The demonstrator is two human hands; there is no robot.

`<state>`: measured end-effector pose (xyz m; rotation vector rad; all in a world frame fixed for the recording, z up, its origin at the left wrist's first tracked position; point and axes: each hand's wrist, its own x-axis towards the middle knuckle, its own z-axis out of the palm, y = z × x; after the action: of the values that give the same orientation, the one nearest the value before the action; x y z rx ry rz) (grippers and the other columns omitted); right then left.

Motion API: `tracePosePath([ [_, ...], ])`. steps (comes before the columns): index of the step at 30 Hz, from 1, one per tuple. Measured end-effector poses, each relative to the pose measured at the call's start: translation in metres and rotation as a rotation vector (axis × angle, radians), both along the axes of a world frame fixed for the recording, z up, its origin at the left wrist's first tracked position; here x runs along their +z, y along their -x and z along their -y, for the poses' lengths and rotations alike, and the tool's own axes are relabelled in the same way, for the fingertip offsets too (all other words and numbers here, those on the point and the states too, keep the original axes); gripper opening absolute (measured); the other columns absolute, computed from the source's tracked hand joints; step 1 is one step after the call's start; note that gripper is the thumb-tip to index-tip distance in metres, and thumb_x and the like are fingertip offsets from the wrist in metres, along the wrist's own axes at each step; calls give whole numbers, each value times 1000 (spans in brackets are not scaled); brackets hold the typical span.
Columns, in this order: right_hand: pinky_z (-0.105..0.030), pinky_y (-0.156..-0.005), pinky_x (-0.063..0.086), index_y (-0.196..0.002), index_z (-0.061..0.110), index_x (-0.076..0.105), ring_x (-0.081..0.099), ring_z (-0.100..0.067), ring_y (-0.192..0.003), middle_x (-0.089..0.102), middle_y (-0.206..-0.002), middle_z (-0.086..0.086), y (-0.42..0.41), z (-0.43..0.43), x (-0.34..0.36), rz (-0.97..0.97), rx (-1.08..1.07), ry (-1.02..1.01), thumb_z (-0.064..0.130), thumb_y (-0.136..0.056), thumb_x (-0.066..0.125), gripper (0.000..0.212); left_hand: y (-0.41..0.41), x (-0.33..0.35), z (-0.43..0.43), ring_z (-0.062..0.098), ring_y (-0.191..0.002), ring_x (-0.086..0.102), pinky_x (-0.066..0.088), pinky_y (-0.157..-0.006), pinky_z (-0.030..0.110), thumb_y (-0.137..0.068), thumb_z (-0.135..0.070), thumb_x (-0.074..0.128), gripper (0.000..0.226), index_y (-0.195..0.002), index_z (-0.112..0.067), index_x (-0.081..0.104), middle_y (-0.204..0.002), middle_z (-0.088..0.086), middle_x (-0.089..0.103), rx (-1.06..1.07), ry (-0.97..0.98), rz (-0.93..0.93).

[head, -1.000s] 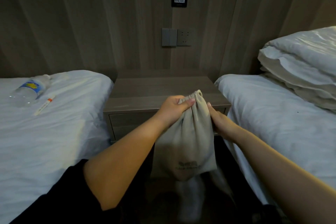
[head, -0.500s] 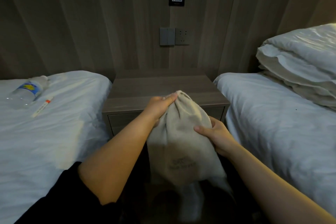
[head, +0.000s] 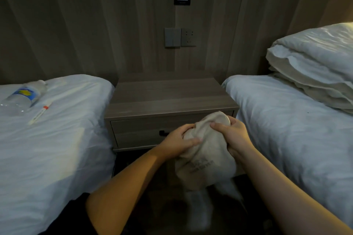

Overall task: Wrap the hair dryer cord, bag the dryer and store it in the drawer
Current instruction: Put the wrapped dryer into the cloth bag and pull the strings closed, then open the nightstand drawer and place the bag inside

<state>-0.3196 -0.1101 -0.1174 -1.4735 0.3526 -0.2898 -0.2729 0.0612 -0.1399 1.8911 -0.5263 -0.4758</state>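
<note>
A beige cloth bag [head: 205, 164] with printed text bulges with something inside; the hair dryer and its cord are hidden from view. My left hand [head: 177, 142] grips the bag's upper left side, and my right hand [head: 232, 136] grips its top right. Both hold it in the air in front of the wooden nightstand [head: 168, 99]. The nightstand's drawer [head: 137, 133] is closed, and its dark handle [head: 163, 133] shows just left of my left hand.
White beds stand on both sides of the nightstand. A water bottle [head: 23, 96] and a thin pen-like tube [head: 40, 112] lie on the left bed [head: 57, 139]. Folded bedding [head: 315, 66] is stacked on the right bed. A switch and socket [head: 180, 37] sit on the wall panel.
The bag has dropped lower, to drawer height. Its gathered top has been folded down, and both hands have shifted to grip the upper part.
</note>
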Motion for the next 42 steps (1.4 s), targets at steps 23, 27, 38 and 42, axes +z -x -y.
tracePosePath([
  [23,-36,-80,56,-106,12,67,71,-22,-93,75,-98,-7,0,13,-11,-165,414,-9,21,-74,76,34,-9,-8,14,19,-80,63,49,-70,27,-94,-28,50,27,-87,-9,66,-84,6,68,390,162,249],
  [27,-19,-60,53,-102,13,70,72,-13,-82,75,-91,-1,-1,8,-11,-150,227,164,27,-79,72,27,-14,-14,19,25,-89,63,50,-76,33,-94,-33,50,31,-95,-6,65,-95,13,68,385,116,166],
  [38,-29,-71,44,-93,14,62,59,-14,-76,63,-83,0,-8,28,-15,-200,-130,286,23,-78,71,19,-58,-37,-21,26,-111,56,41,-91,31,-99,-32,36,38,-120,-9,58,-120,13,62,237,-281,218],
  [42,-32,-75,44,-99,10,63,58,-20,-82,62,-89,-4,-10,31,-14,-217,-172,277,22,-78,72,26,-77,-55,-29,30,-127,43,35,-105,37,-98,-42,31,48,-134,-14,48,-136,16,52,150,-573,224],
])
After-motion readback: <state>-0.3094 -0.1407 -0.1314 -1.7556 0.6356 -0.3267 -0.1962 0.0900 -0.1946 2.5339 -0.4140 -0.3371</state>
